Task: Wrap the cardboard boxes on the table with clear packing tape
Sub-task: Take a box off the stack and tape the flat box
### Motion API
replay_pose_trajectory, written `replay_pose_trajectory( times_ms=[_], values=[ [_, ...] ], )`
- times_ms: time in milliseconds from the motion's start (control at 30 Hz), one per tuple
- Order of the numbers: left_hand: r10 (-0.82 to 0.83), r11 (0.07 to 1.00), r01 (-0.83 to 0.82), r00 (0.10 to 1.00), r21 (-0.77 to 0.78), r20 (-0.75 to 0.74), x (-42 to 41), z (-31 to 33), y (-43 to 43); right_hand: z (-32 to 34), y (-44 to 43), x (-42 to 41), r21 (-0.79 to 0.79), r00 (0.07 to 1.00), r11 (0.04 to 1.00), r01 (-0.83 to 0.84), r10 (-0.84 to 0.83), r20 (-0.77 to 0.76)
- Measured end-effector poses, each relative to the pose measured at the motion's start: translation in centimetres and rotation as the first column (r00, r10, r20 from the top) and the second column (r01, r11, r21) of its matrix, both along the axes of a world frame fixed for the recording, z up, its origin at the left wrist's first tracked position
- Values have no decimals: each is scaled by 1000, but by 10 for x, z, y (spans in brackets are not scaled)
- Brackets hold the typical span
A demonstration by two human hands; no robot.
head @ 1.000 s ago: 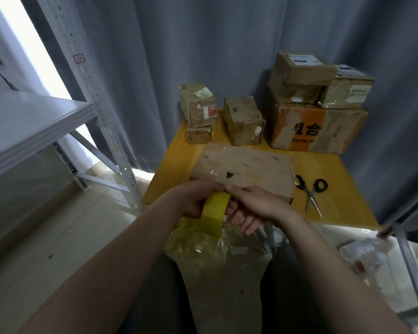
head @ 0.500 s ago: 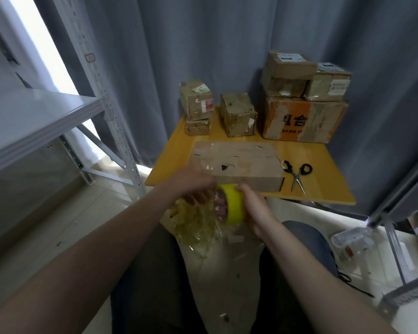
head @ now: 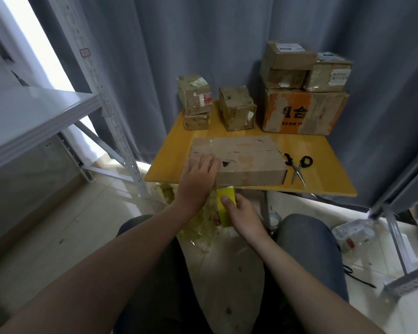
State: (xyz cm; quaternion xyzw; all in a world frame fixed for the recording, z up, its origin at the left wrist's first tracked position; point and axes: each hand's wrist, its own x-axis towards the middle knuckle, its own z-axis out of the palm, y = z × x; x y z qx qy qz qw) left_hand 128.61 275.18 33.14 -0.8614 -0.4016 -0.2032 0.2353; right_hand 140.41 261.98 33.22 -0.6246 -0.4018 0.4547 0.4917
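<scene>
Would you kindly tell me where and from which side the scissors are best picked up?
Probably by the black handle loops, from above and the right: the scissors lie flat on the table, loops at the far end, blade tips pointing at the near edge, and the long flat box crowds their left side.

The left hand (head: 198,179) lies flat, fingers straight, on the 9 o'clock end of the long flat brown cardboard box (head: 249,160) on the yellow wooden table (head: 323,150). At 6 o'clock from it, the right hand (head: 241,213) grips the yellow roll of tape (head: 225,197). Black-handled scissors (head: 298,167) lie at 3 o'clock. Smaller brown boxes (head: 237,108) sit at 12 o'clock.
</scene>
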Motion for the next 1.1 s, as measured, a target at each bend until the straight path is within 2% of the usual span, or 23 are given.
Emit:
replay_pose_trajectory(
  times_ms=[133,300,367,500,600,733,867,933,1000,1100],
  values=[
    [-17,1000,17,1000,-9,21,5,4,4,-24,2,2,-63,997,997,46,-50,-55],
    [-111,994,111,994,-25,4,1,24,7,-25,-1,2,-57,992,998,31,-38,-124],
    [-129,985,125,991,-117,-27,0,34,10,-22,-5,2,-34,993,998,50,-53,-110],
    [-59,948,8,987,-317,-149,2,78,10,-3,-8,7,74,991,990,120,-123,45],
    [-51,913,-7,990,-408,-132,3,113,8,25,-8,14,99,992,988,123,-125,15],
    [-87,914,68,996,-400,-29,-5,139,5,51,0,21,130,993,985,116,-118,1],
    [-72,835,148,984,-530,162,-11,153,18,73,15,24,129,988,980,149,-142,-67],
    [-58,794,163,979,-586,195,-15,158,31,79,25,21,138,984,977,165,-154,-86],
    [-42,754,142,985,-641,169,-14,164,45,83,37,18,139,982,973,185,-176,-73],
    [-58,684,80,997,-725,56,-8,169,71,92,55,18,137,982,972,191,-189,-31]
  ],
)
